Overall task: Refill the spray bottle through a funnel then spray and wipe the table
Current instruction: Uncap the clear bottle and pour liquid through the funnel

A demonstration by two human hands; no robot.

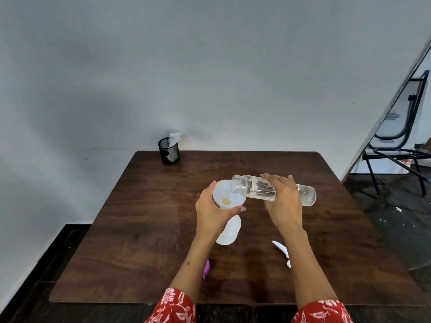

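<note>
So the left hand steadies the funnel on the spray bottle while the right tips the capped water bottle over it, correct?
Not quite: the head view shows the water bottle uncapped, its open mouth over the funnel. The left hand steadies the funnel on the spray bottle and the right hand tips it.

Mesh cup (169, 151) alone, far corner.

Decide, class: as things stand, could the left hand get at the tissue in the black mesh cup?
Probably not yet. The left hand grips the funnel, steadying it. The tissue in the mesh cup stands unobstructed at the table's far edge.
</note>
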